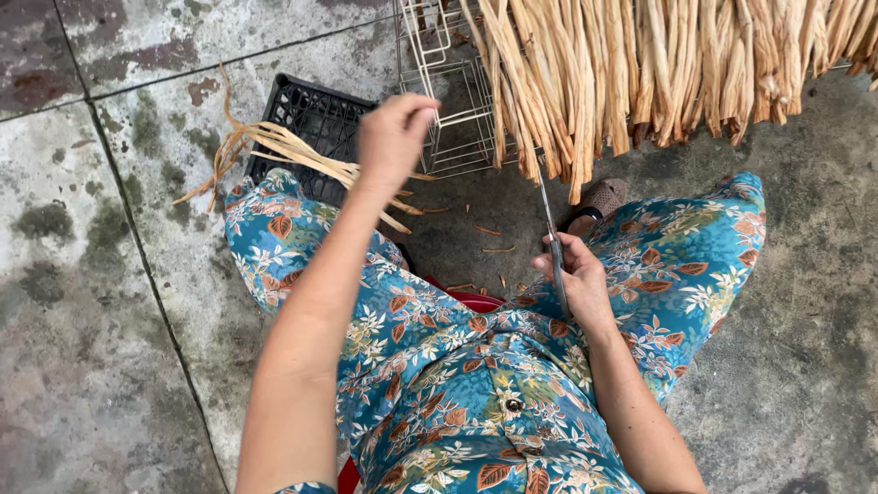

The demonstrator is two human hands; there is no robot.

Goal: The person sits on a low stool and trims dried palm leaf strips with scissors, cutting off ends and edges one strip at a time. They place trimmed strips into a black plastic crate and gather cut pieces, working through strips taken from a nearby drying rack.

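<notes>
My left hand (391, 137) is raised with its fingers closed, near the hanging dried straw-coloured strips (640, 64) and in front of a wire rack (453, 101); whether it pinches a strip I cannot tell. My right hand (576, 279) grips a pair of metal scissors (551, 238), blades pointing up toward the lower ends of the strips. A loose bundle of cut strips (283, 146) lies across my left knee and a black plastic crate (315, 123).
I sit in blue floral clothing (457, 366) on something red (471, 300). My foot in a brown shoe (599, 197) rests under the strips. Small cut scraps (489, 240) lie on the stained concrete floor (82, 274).
</notes>
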